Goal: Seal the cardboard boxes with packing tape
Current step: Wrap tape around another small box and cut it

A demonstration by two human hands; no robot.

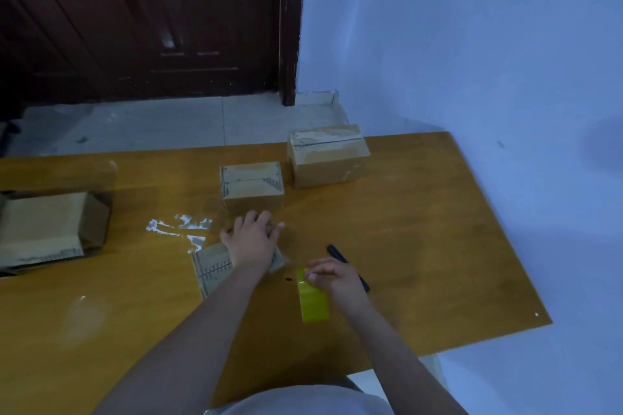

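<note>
A small cardboard box (210, 271) lies on the wooden table (421, 246) in front of me. My left hand (251, 239) rests flat on its top, fingers spread, and hides most of it. My right hand (333, 280) pinches the upper end of a yellow-green roll of packing tape (313, 301) that stands just right of the box. Two closed boxes stand further back: a middle box (251, 187) and a larger box (327, 155), both with tape across their tops.
A black pen-like tool (338, 256) lies behind my right hand. Crumpled clear tape (182, 229) lies left of my left hand. An open box on its side (50, 229) sits at the left edge. A dark door and blue wall stand beyond.
</note>
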